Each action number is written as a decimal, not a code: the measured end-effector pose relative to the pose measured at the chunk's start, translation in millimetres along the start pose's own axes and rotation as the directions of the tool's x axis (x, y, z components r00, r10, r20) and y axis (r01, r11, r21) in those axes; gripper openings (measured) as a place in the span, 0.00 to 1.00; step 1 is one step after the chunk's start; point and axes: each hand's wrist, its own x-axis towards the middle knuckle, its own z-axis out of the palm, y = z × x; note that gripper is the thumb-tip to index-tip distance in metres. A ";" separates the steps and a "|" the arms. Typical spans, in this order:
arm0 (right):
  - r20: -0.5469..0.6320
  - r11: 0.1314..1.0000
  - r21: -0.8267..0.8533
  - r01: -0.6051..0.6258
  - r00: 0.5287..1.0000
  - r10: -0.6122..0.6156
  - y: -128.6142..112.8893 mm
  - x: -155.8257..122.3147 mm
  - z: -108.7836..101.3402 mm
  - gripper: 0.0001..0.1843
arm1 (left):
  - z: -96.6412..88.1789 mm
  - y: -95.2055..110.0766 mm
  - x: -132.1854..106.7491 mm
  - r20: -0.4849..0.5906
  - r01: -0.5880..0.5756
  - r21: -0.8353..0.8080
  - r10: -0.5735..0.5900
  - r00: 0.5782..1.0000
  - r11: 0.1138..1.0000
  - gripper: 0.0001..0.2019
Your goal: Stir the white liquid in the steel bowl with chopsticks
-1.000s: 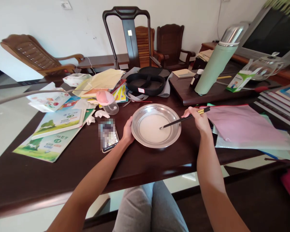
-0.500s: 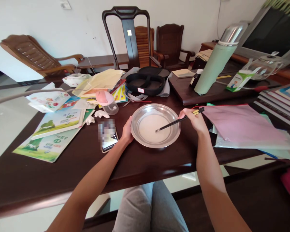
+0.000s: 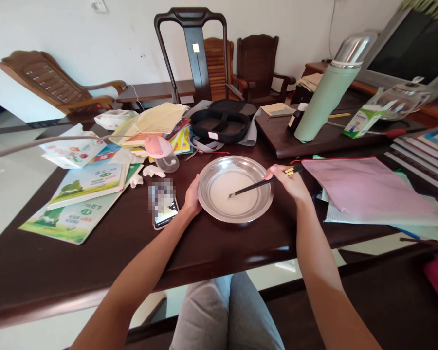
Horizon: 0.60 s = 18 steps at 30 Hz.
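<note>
Bowl [image 3: 237, 219], sitting upright on the tabletop [image 3: 95, 262] in front of the lap and between both hands, holding a shallow, pale, milky liquid [image 3: 224, 205]. Being touched at its left side by the left hand [image 3: 192, 198], with fingers curving along the outer wall; not being able to tell from here whether pinching the rim or merely pressing against it. Pinching a pair of black chopsticks [image 3: 253, 185] in the fingers of the right hand [image 3: 288, 181], above the bowl's right rim, and slanting the sticks down to the left, with tips reaching the liquid near the middle. Probably stirring, judging by that pose. Calling, in all likelihood, for steady, light pressure from the left hand, so as to stop thin metal sliding on a smooth surface. Calling too for a low slant and a loose wrist, with tips sweeping slow rings from the middle out toward the wall, neither scraping hard nor flicking liquid over the rim. Best minding the phone [image 3: 165, 214] lying just beside the left hand, likely suffering first from any slop leftward, and the pink pouch [image 3: 357, 187] lying near the right wrist.
</note>
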 end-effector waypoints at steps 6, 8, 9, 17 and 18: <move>-0.174 1.000 0.003 -0.006 0.985 0.006 2.9 2.0 -9.1 0.34 | 1.3 0.1 -0.6 0.023 -0.010 0.000 0.010 1.000 1.000 0.20; -0.155 0.999 0.035 -0.013 0.988 0.019 2.6 1.2 -9.4 0.36 | 1.5 0.6 -1.2 0.023 -0.006 0.002 0.006 1.000 1.000 0.20; -0.116 0.999 0.038 -0.016 0.993 0.020 1.8 0.6 -7.8 0.36 | 1.7 0.9 -1.6 0.018 -0.003 0.002 0.003 1.000 1.000 0.20; -0.136 1.000 -0.003 -0.010 0.991 0.010 1.7 1.7 -5.2 0.34 | 1.7 1.1 -1.9 0.011 -0.015 0.009 0.014 1.000 1.000 0.20; -0.170 1.000 0.015 -0.013 0.985 0.015 2.6 1.9 -7.1 0.35 | 1.1 0.9 -1.3 0.017 -0.015 0.011 0.015 1.000 1.000 0.20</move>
